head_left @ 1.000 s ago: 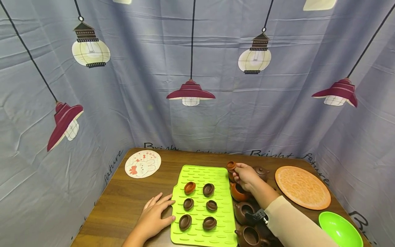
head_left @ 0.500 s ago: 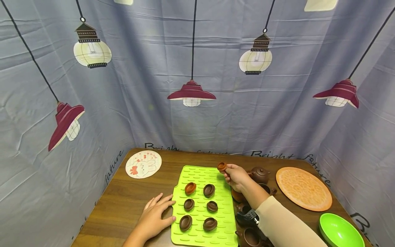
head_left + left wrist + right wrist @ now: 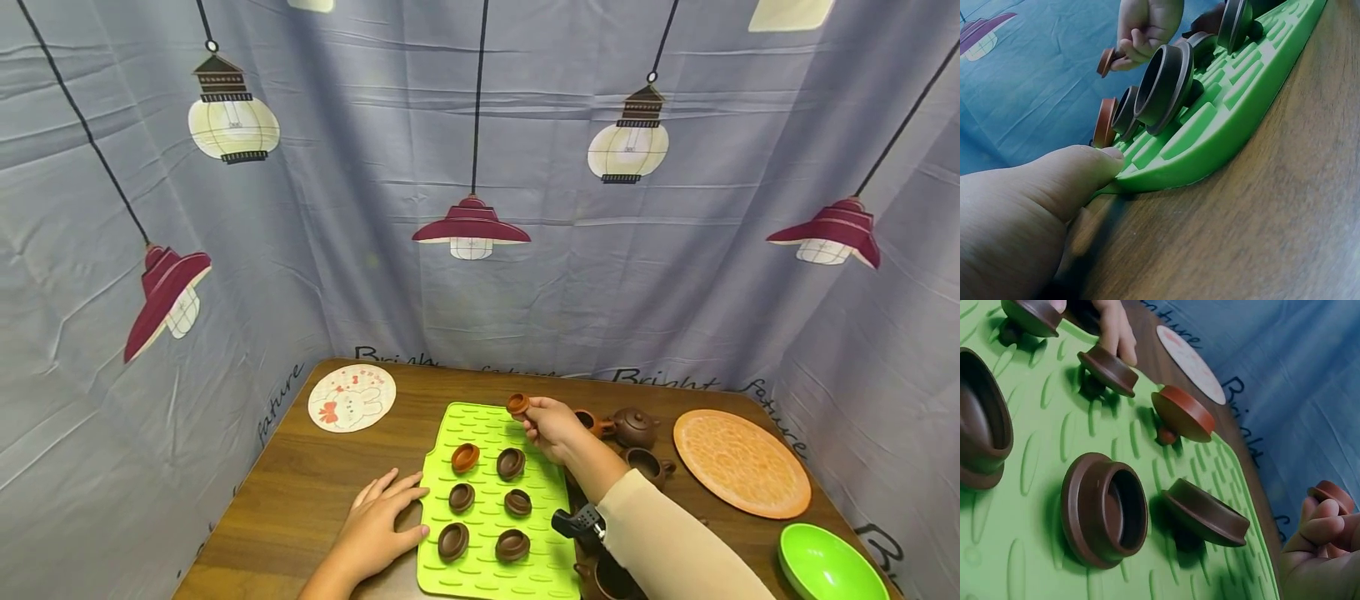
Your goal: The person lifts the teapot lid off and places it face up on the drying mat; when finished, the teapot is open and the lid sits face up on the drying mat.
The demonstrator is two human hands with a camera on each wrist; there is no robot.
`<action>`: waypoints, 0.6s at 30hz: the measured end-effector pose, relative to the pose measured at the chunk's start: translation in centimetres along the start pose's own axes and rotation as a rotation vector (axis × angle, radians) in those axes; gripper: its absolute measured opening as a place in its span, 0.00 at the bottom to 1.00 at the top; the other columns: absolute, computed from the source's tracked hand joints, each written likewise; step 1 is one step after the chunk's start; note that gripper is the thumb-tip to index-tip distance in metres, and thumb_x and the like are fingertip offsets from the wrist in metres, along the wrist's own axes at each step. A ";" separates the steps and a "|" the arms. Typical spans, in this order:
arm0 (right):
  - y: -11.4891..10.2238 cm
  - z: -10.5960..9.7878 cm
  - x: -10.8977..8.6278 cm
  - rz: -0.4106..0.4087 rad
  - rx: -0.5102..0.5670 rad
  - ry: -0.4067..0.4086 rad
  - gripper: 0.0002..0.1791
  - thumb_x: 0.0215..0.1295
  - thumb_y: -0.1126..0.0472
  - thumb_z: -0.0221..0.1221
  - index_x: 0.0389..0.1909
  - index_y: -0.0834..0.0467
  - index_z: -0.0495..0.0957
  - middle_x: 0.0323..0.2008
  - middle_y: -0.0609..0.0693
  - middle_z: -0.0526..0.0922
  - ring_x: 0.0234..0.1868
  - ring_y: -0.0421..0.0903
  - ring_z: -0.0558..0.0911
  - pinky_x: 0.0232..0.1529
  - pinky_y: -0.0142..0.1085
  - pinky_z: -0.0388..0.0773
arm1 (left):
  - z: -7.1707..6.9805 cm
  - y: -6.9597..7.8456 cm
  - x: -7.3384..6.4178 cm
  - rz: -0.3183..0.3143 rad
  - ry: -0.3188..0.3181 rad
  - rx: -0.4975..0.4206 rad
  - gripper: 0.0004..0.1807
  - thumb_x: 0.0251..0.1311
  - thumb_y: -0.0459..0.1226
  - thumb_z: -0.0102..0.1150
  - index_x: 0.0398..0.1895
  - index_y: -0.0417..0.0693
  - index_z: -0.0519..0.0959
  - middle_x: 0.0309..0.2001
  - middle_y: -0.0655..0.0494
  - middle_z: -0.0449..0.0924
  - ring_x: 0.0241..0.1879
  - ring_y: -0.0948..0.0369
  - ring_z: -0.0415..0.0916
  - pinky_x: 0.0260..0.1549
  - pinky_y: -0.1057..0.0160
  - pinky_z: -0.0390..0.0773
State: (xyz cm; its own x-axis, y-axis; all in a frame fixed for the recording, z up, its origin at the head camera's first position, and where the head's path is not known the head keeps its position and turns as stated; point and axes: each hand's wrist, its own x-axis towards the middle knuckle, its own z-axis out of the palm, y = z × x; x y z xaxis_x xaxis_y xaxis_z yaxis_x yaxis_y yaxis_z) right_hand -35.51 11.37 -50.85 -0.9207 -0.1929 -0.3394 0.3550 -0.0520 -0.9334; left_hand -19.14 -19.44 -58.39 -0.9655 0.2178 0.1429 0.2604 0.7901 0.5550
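My right hand (image 3: 553,427) pinches a reddish-orange teapot lid (image 3: 517,405) above the far part of the lime-green mat (image 3: 480,421). In the right wrist view that lid (image 3: 1335,492) shows behind curled fingers. My left hand (image 3: 378,525) lies with straight fingers at the mat's left edge, its thumb (image 3: 1088,164) touching the rim in the left wrist view. Several lids rest tilted on the mat, hollow side up: an orange one (image 3: 465,458) and brown ones such as this brown lid (image 3: 512,545).
Right of the mat stand several teapots, partly hidden by my right arm: a lidded brown teapot (image 3: 635,428), an orange teapot (image 3: 588,422), an open brown teapot (image 3: 647,465). Farther right lie an orange round mat (image 3: 741,462) and a green bowl (image 3: 831,562). A rabbit-print mat (image 3: 351,398) sits back left.
My right hand has carried the orange lid leftward from above the teapots to over the mat's far end. The teapots behind it show more. My left hand stays put.
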 end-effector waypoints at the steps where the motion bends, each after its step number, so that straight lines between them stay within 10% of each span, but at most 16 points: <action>1: 0.1 0.2 0.1 0.000 0.000 -0.001 0.14 0.84 0.65 0.47 0.62 0.64 0.74 0.44 0.55 0.83 0.26 0.36 0.72 0.24 0.25 0.69 | 0.0 0.0 0.0 0.000 -0.003 -0.001 0.33 0.62 0.62 0.67 0.66 0.61 0.81 0.77 0.63 0.70 0.80 0.42 0.57 0.75 0.27 0.51; 18: 0.2 4.4 2.6 0.026 -0.120 -0.040 0.11 0.83 0.65 0.48 0.56 0.62 0.76 0.36 0.52 0.81 0.25 0.38 0.73 0.26 0.28 0.71 | 0.0 -0.3 0.1 -0.002 -0.008 0.018 0.33 0.62 0.63 0.66 0.68 0.65 0.79 0.77 0.65 0.69 0.80 0.44 0.57 0.75 0.27 0.51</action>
State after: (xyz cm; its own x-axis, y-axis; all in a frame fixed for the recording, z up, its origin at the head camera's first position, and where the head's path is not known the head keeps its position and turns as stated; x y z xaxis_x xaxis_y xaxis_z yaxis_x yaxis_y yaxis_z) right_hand -37.12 6.54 -51.41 -0.9033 -0.2318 -0.3611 0.3546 0.0705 -0.9323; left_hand -19.35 -19.66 -58.51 -0.9660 0.2204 0.1352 0.2583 0.8008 0.5403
